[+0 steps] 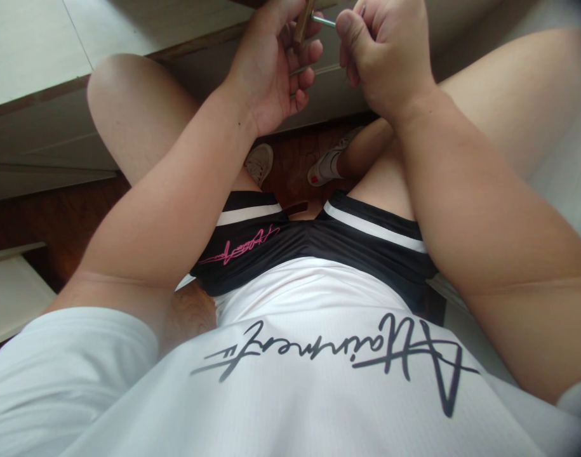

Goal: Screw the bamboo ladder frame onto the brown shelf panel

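At the top of the view my left hand [275, 73] is closed around a narrow brown piece [303, 26] that looks like wood. Its lower fingers curl loosely beneath the piece. Just to the right, my right hand [385, 54] pinches a thin silvery metal rod [324, 21] between thumb and fingers. The rod's left end meets the side of the brown piece. Whether it goes into the piece I cannot tell. The top of the brown piece is cut off by the frame edge, and the rod's other end is mostly hidden in my right hand.
A pale tabletop [37, 44] with a worn brown edge lies at the upper left, close to my left knee. My bent legs spread below the hands. Two shoes [260, 162] rest on the reddish-brown floor [293, 152]. A white panel [16, 295] sits low at the left.
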The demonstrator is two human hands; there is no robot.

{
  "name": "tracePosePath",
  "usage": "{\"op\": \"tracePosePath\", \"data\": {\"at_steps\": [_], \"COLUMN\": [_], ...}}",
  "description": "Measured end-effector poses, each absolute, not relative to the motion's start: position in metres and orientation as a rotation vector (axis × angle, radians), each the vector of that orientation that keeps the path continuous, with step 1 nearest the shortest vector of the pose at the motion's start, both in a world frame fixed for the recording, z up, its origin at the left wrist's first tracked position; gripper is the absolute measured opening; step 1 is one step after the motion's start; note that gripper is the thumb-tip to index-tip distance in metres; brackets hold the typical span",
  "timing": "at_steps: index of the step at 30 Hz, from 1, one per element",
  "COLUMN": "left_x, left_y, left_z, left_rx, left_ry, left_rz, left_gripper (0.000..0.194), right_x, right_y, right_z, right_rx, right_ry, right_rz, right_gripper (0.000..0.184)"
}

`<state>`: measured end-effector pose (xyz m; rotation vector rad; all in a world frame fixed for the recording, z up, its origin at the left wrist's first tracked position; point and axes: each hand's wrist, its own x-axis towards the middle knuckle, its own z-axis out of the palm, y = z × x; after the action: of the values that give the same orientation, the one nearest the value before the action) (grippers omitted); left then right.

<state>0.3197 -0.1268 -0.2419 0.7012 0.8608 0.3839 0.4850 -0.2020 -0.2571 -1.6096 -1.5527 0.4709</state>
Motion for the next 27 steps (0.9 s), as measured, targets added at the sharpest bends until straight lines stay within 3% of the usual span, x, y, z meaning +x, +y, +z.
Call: {"op": "tracePosePath", "data": {"at_steps": [9,27], "left_x": [0.3205,0.3208], "left_y": [-0.1281,-0.1264], "left_z": [-0.2427,-0.2447], "left_rx": [0.722,0.731], "left_ry": [0.880,0.869], "left_rz": [0.403,0.408], "left_gripper": [0.031,0.032], "right_x": [0.4832,0.4812], "right_y": [-0.2018,-0.2017], "right_z": [-0.2546,-0.2569], "right_rx": [-1.705,-1.573], "right_ry": [-1.567,-1.559], "right_rz": [0.523,0.475], "right_gripper": [0.043,0.066]}}
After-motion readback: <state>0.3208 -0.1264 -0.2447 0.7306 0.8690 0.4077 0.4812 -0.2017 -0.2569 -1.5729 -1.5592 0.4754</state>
